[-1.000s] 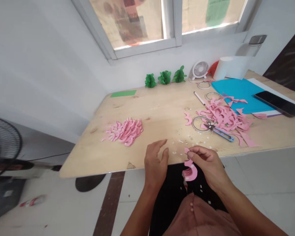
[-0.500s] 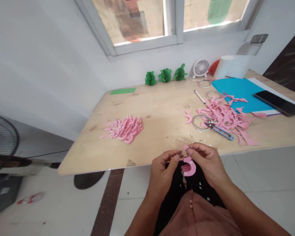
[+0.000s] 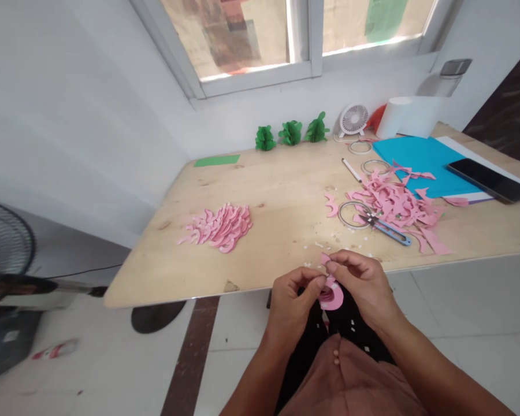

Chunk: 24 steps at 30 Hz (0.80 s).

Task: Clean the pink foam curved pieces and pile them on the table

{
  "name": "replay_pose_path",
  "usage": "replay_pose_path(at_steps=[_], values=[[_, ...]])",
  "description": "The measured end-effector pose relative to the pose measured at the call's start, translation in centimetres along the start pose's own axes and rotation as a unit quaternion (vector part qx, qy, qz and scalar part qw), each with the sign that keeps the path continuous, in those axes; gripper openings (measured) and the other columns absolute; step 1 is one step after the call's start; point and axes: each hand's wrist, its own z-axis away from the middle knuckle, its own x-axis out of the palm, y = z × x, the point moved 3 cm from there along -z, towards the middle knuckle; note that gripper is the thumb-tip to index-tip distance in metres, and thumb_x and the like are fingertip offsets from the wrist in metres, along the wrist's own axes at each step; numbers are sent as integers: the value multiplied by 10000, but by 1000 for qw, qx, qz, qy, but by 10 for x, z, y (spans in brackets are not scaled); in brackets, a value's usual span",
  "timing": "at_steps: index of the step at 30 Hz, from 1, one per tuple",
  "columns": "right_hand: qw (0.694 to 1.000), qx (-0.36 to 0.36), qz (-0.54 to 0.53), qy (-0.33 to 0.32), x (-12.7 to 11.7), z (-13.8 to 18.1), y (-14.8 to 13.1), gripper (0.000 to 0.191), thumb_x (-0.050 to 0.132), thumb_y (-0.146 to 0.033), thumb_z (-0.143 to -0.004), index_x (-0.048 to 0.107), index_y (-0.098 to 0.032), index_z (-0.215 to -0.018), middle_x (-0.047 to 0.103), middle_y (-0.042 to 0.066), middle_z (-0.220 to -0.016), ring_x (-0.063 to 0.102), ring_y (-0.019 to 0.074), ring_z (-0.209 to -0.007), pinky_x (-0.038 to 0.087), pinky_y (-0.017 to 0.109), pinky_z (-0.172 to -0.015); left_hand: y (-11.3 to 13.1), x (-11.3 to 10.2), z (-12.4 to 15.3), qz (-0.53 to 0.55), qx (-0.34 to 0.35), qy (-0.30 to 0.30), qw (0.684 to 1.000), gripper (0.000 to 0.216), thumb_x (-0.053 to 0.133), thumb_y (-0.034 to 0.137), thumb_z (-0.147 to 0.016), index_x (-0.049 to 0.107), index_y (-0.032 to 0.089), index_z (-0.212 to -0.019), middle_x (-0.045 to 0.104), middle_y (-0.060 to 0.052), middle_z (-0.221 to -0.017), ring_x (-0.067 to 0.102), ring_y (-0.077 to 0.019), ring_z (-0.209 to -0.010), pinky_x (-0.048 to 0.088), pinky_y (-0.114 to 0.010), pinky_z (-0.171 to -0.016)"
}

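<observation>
At the table's front edge, above my lap, a curved pink paper cutout with several layers hangs between my hands. My left hand pinches its upper left side between thumb and fingertips. My right hand is closed on its upper part, where a pink tip pokes out above the fingers. The fingertips hide much of the join. On the table ahead lie a pair of blue-handled thread snips, a tape roll and a few curved pink pieces.
A heap of pink cutouts lies left, pink scraps right. Behind the scraps are blue sheets and a phone. Green paper figures and a small fan stand by the wall. A marker lies nearby.
My left hand has moved slightly right and now pinches the pink paper cutout, where before its fingertips were just beside it. My right hand keeps its hold, a little further left.
</observation>
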Motion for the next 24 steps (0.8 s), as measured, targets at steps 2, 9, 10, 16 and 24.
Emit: replay_pose_path(at_steps=[2,9,10,16,24], values=[[1000,-5,-6,-9,1,0,-3,72,660,-272,-782,700,-216,-762,649,-24,-725,564,125,-691,422,226,-642,0,0,-1,27,-4,10,1000,124,674,241,-745,673,132,-686,657,-17,-634,581,-115,-608,478,-231,-636],[996,12,-61,-62,1,0,-6,137,617,-310,-829,726,-232,-855,669,-19,-756,574,123,-734,433,216,-692,-1,-2,-2,128,-16,27,991,100,700,222,-729,674,127,-711,661,-6,-624,580,-88,-592,463,-195,-615],[995,19,-71,-74,1,1,-5,147,612,-313,-834,727,-222,-844,662,-18,-733,566,120,-709,431,214,-672,-1,-2,-2,138,-22,22,990,102,699,224,-731,675,126,-714,659,-6,-618,578,-87,-586,463,-197,-613],[985,76,-124,-88,2,4,-1,149,671,-334,-780,725,-200,-816,664,-1,-699,555,123,-637,441,227,-613,1,0,-3,146,-53,-6,988,142,715,250,-714,677,114,-712,649,-14,-577,581,-102,-553,464,-223,-613],[982,98,-157,-37,2,3,-4,127,724,-316,-718,705,-191,-714,670,0,-648,566,125,-594,444,231,-573,1,-3,-1,82,7,-11,997,204,710,260,-717,678,157,-891,675,-36,-806,612,-140,-744,480,-259,-721]])
